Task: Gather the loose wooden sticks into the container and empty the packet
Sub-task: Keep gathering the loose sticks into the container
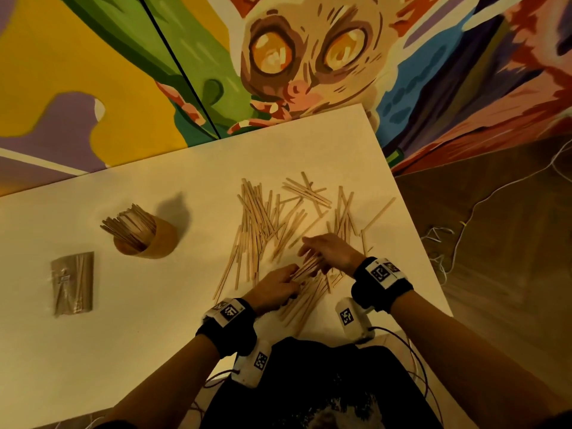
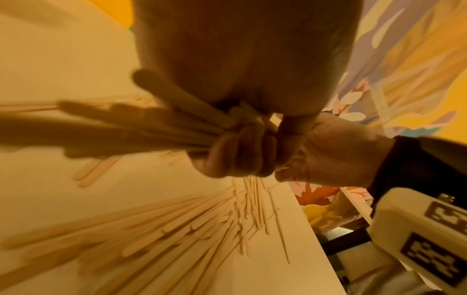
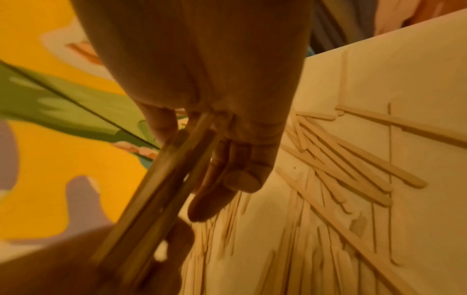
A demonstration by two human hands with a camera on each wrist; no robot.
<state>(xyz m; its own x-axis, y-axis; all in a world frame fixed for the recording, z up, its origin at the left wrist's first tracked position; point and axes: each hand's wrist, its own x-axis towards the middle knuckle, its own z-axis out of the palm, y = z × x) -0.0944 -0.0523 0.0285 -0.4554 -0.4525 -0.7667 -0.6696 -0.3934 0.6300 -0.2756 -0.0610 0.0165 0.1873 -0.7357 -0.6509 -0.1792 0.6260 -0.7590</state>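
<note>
Wooden sticks everywhere, and both hands are working the near end of the pile. The left hand [image 1: 276, 286] is curling its fingers [image 2: 237, 151] round a bundle of thin pale wooden sticks [image 2: 141, 127], a closed grip pinching them tight. The right hand [image 1: 329, 250] is meeting that same bundle from the other side, its thumb and fingers [image 3: 215, 179] closing on the stick ends, fingers only loosely bent, so the two grips are sharing the bunch just above the white bench [image 1: 154, 181].

Loose pale wooden sticks [image 1: 272, 218] are lying scattered across the right half of the bench, fanning away from the hands toward the far right corner, with one stick [image 1: 379, 212] sitting close to the right edge. More are spreading under the wrists toward the near edge.

Well apart on the left, the tan cylindrical container [image 1: 145, 236] is standing upright, already crowded with sticks leaning out of its mouth. Nearer the left again, the clear plastic packet of sticks [image 1: 72, 283] is lying flat, sticks inside it.

Bare bench is showing between the pile and the container, and along the whole left front. Black wristbands carrying white camera units [image 1: 380, 274] are sitting on both wrists. Beyond the far edge, a painted mural of a big-eyed animal [image 1: 309, 57] is filling the wall; wood floor with thin cables [image 1: 495, 243] is lying off the right edge.
</note>
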